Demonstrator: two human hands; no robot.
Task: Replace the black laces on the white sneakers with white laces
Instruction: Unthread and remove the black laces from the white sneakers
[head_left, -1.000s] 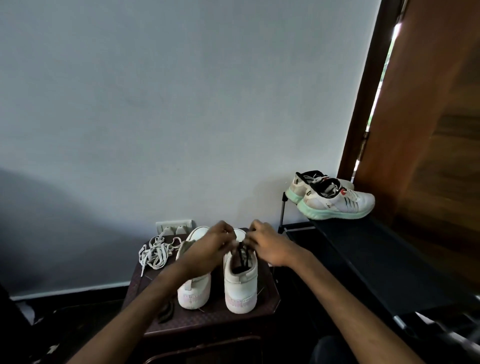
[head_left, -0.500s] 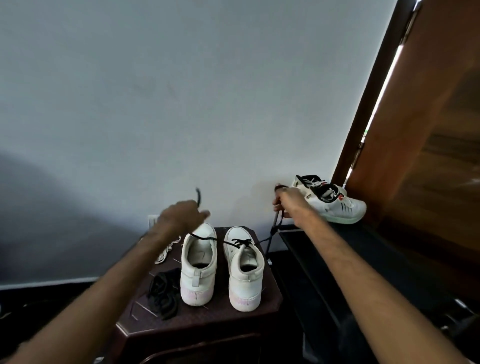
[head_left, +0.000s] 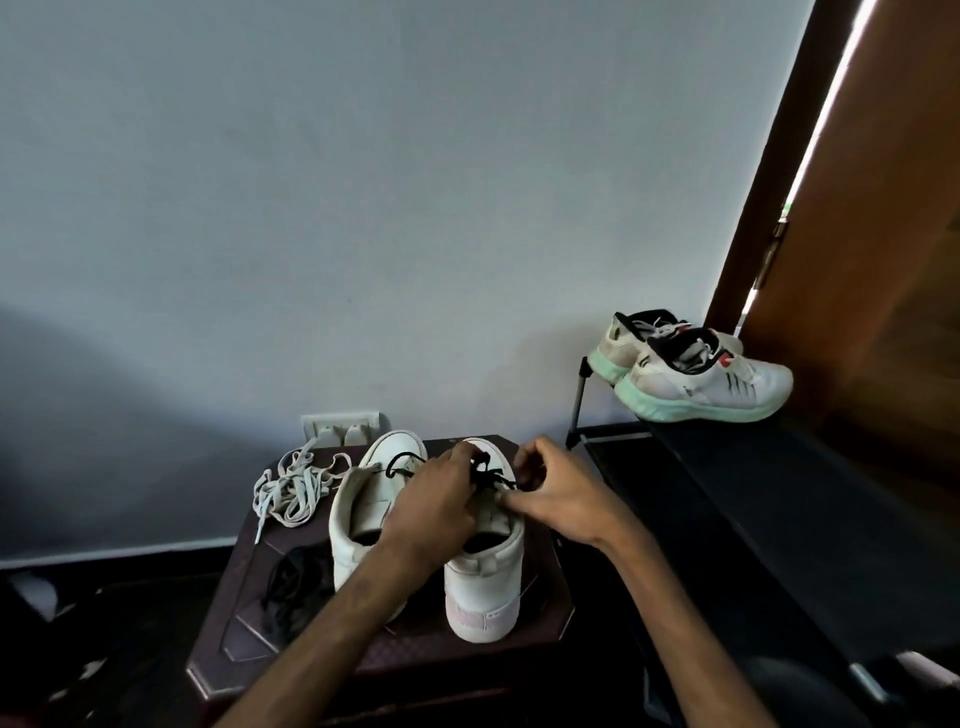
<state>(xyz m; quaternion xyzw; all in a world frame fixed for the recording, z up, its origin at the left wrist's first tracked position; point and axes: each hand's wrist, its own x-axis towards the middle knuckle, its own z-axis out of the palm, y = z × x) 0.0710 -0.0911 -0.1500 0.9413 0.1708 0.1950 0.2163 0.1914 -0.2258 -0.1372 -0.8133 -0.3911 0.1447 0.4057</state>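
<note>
Reaching in from the bottom edge, two bare forearms, both cut off there. Near left on the stool (head_left: 543, 623), a loose black lace (head_left: 291, 592) in a dark heap, hard to pick out against the dark top. Beside it, heels toward the camera, the left sneaker (head_left: 358, 519) and right sneaker (head_left: 483, 587) side by side, the left one's heel partly behind the left forearm. Curls the left hand (head_left: 436, 512) down over the right sneaker, fingers bent onto the black lace (head_left: 485, 474), fingertips mostly hidden behind the knuckles. Pinches the same lace with the right hand (head_left: 563, 493), thumb and forefinger closed together on it, other fingers curled above. The lace itself only a small dark tangle between the two hands, eyelets covered, threading impossible to follow. On the left sneaker, a second black lace (head_left: 402, 461), a short stretch in view, its right end lost behind the left hand. Farther back on the stool's left side, the white laces (head_left: 291, 491) in a loose pile, one end trailing toward the near left. Low on the wall (head_left: 363, 208), a socket (head_left: 340, 426), its lower part hidden by the stool and sneaker. To the right, a black rack (head_left: 753, 493) with running shoes (head_left: 701, 384) at its far end, the rear shoe largely hidden by the front one. Beyond, a wooden door (head_left: 883, 234), cut off by the right edge.
</note>
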